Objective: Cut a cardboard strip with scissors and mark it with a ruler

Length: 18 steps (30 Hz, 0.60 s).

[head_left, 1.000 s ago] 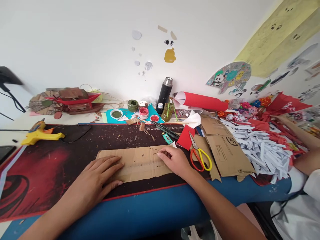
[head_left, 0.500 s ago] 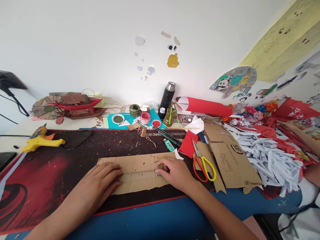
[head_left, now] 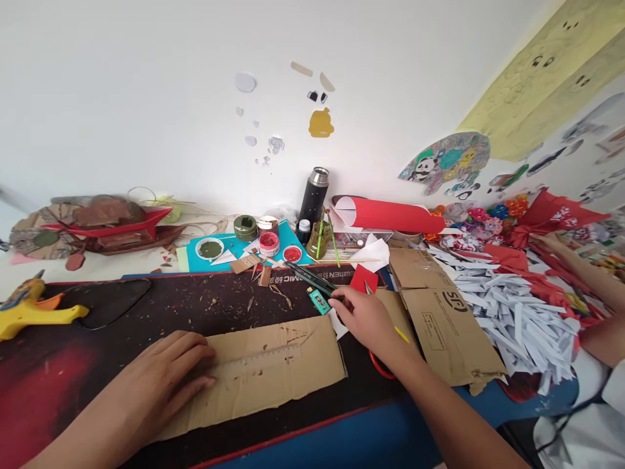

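A strip of brown cardboard (head_left: pixel 273 391) lies on the dark mat, with a clear plastic ruler (head_left: pixel 263 355) along it. My left hand (head_left: pixel 180 371) rests on the cardboard's left part, fingers stretched out over the ruler's left end. Beyond the cardboard's right end, my right hand (head_left: pixel 364 316) has its fingers closed around the near end of a dark utility knife (head_left: pixel 312 279). A small teal packet (head_left: pixel 319 301) lies beside the knife. Under my right forearm are scissors (head_left: pixel 381 366) with red and yellow handles, partly hidden.
A yellow glue gun (head_left: pixel 39 309) lies at left. Paint pots (head_left: pixel 268 244), a black thermos (head_left: pixel 313 198) and a model boat (head_left: pixel 117 225) stand along the wall. Folded cardboard (head_left: pixel 452 335) and white paper strips (head_left: pixel 517 326) lie at right, near another person's arm (head_left: pixel 581 273).
My right hand has left the ruler and moved up and right to the utility knife. My left hand stays on the cardboard, which appears turned slightly. The view has shifted right.
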Each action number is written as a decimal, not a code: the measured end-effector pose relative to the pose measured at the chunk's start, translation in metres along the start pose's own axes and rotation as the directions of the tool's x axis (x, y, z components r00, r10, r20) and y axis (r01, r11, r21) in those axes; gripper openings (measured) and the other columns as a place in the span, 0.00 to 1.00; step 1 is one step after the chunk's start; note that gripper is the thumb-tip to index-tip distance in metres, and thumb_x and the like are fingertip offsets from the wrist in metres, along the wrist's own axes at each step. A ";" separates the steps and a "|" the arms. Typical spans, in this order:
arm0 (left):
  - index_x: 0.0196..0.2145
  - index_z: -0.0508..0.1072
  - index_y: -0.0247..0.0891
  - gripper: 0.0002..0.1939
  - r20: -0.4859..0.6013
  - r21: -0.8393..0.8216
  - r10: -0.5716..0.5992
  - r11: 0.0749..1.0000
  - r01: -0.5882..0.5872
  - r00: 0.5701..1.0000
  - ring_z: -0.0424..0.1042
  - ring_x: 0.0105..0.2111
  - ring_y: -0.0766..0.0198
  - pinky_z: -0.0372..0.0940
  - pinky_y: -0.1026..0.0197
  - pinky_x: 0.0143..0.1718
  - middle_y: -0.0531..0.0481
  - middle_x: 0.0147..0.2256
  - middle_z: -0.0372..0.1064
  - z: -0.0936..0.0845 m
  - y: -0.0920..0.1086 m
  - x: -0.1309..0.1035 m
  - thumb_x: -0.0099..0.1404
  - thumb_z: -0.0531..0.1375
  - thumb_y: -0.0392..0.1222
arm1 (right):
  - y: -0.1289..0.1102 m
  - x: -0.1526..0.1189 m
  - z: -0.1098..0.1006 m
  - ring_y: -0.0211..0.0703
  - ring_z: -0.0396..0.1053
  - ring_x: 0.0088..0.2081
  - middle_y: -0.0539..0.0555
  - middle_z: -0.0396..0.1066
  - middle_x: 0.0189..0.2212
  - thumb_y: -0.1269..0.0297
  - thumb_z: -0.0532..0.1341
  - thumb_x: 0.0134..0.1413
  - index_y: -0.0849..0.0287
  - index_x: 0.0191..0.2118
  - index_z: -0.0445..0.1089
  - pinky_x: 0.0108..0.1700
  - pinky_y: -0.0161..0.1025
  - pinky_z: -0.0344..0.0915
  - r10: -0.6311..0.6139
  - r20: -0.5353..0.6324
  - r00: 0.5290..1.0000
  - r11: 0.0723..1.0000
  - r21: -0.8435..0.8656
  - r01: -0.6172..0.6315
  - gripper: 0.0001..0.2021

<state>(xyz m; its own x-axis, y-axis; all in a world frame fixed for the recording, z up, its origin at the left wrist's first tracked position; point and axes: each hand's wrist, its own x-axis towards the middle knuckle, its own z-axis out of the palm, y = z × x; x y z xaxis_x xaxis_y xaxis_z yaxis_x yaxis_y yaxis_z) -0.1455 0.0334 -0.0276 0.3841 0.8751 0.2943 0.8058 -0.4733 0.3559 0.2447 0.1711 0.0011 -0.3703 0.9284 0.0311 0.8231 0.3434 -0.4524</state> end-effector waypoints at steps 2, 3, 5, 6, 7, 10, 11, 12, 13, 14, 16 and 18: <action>0.46 0.81 0.50 0.15 -0.058 -0.002 0.009 1.000 -0.009 0.998 0.82 0.41 0.57 0.75 0.59 0.45 0.52 0.43 0.81 0.001 0.003 0.010 0.78 0.60 0.60 | 0.005 0.006 -0.004 0.51 0.80 0.34 0.54 0.85 0.33 0.58 0.62 0.74 0.55 0.54 0.80 0.37 0.41 0.63 0.034 0.012 0.999 0.998 -0.054 -0.033 0.13; 0.47 0.81 0.50 0.15 -0.086 -0.006 0.012 1.000 -0.013 0.996 0.82 0.42 0.58 0.75 0.59 0.45 0.52 0.44 0.81 0.001 0.005 0.015 0.79 0.59 0.59 | 0.006 0.009 -0.004 0.52 0.81 0.35 0.55 0.85 0.34 0.57 0.62 0.74 0.56 0.56 0.79 0.36 0.41 0.63 0.049 0.027 0.998 0.996 -0.082 -0.046 0.14; 0.48 0.81 0.49 0.15 -0.106 -0.024 0.028 0.999 -0.031 0.994 0.81 0.43 0.59 0.74 0.59 0.47 0.51 0.45 0.81 0.003 0.011 0.026 0.80 0.58 0.56 | 0.005 0.012 -0.001 0.54 0.82 0.36 0.56 0.86 0.35 0.58 0.63 0.74 0.57 0.59 0.79 0.35 0.41 0.62 0.063 0.068 0.996 0.989 -0.138 -0.053 0.16; 0.48 0.81 0.48 0.14 -0.105 -0.034 0.037 0.999 -0.041 0.994 0.81 0.44 0.59 0.74 0.60 0.47 0.51 0.45 0.81 0.004 0.015 0.031 0.81 0.57 0.55 | 0.003 0.013 0.001 0.54 0.82 0.36 0.56 0.86 0.35 0.58 0.64 0.74 0.56 0.60 0.79 0.35 0.41 0.61 0.058 0.094 0.994 0.987 -0.156 -0.043 0.16; 0.48 0.81 0.48 0.14 -0.087 -0.043 0.053 0.997 -0.057 0.995 0.81 0.44 0.59 0.74 0.60 0.48 0.51 0.46 0.81 0.005 0.019 0.037 0.81 0.57 0.53 | 0.001 0.014 0.003 0.54 0.82 0.35 0.56 0.86 0.35 0.58 0.64 0.74 0.56 0.61 0.79 0.34 0.41 0.60 0.049 0.117 0.992 0.985 -0.168 -0.029 0.16; 0.49 0.81 0.47 0.13 -0.054 -0.051 0.095 0.994 -0.098 0.994 0.80 0.46 0.59 0.74 0.60 0.49 0.51 0.47 0.81 0.005 0.029 0.054 0.82 0.56 0.49 | -0.005 0.015 0.009 0.53 0.82 0.34 0.56 0.86 0.35 0.57 0.64 0.74 0.53 0.58 0.81 0.34 0.40 0.60 -0.002 0.157 0.988 0.987 -0.155 0.027 0.15; 0.49 0.80 0.47 0.13 -0.054 -0.046 0.115 0.992 -0.118 0.992 0.80 0.46 0.59 0.73 0.60 0.50 0.51 0.47 0.81 0.005 0.032 0.059 0.82 0.56 0.48 | -0.006 0.015 0.009 0.53 0.82 0.35 0.56 0.87 0.36 0.57 0.64 0.75 0.53 0.57 0.82 0.34 0.40 0.61 -0.015 0.151 0.988 0.988 -0.149 0.038 0.14; 0.49 0.80 0.46 0.13 -0.058 -0.038 0.136 0.990 -0.138 0.989 0.80 0.47 0.59 0.73 0.59 0.51 0.51 0.47 0.81 0.005 0.034 0.063 0.82 0.56 0.47 | -0.006 0.015 0.008 0.54 0.83 0.36 0.56 0.87 0.37 0.57 0.63 0.75 0.53 0.57 0.82 0.35 0.40 0.62 -0.023 0.135 0.991 0.989 -0.144 0.042 0.14; 0.49 0.80 0.46 0.13 -0.063 -0.030 0.157 0.987 -0.159 0.986 0.80 0.47 0.59 0.73 0.59 0.52 0.51 0.47 0.82 0.005 0.035 0.066 0.83 0.55 0.47 | -0.004 0.016 0.005 0.54 0.83 0.38 0.56 0.87 0.38 0.57 0.63 0.75 0.53 0.57 0.82 0.36 0.41 0.63 -0.023 0.106 0.994 0.989 -0.141 0.038 0.14; 0.49 0.80 0.46 0.13 -0.069 -0.024 0.175 0.984 -0.177 0.982 0.81 0.47 0.59 0.73 0.59 0.52 0.51 0.46 0.82 0.005 0.036 0.068 0.83 0.55 0.47 | -0.001 0.016 0.002 0.54 0.84 0.39 0.56 0.87 0.40 0.58 0.62 0.76 0.53 0.57 0.82 0.37 0.41 0.64 -0.017 0.072 0.997 0.990 -0.137 0.027 0.14; 0.48 0.80 0.46 0.14 -0.078 -0.019 0.199 0.979 -0.201 0.977 0.81 0.46 0.60 0.73 0.60 0.52 0.52 0.45 0.82 0.006 0.037 0.071 0.83 0.54 0.47 | 0.009 0.016 -0.006 0.54 0.84 0.39 0.56 0.87 0.39 0.58 0.60 0.77 0.52 0.56 0.82 0.38 0.41 0.66 0.015 0.009 1.000 0.989 -0.147 -0.013 0.14; 0.48 0.80 0.46 0.14 -0.078 -0.024 0.208 0.977 -0.210 0.975 0.81 0.45 0.60 0.73 0.60 0.51 0.53 0.45 0.83 0.007 0.037 0.072 0.83 0.54 0.46 | 0.019 0.016 -0.014 0.55 0.84 0.39 0.57 0.87 0.39 0.57 0.60 0.76 0.51 0.56 0.82 0.39 0.42 0.67 0.039 -0.005 0.999 0.981 -0.188 -0.040 0.15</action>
<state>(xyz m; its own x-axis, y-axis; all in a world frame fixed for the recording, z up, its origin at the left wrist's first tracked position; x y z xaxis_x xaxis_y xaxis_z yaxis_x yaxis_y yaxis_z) -0.0847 0.0794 0.0009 0.5068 0.7470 0.4302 0.6962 -0.6490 0.3068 0.2606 0.1943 0.0055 -0.3355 0.9419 0.0177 0.9032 0.3269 -0.2780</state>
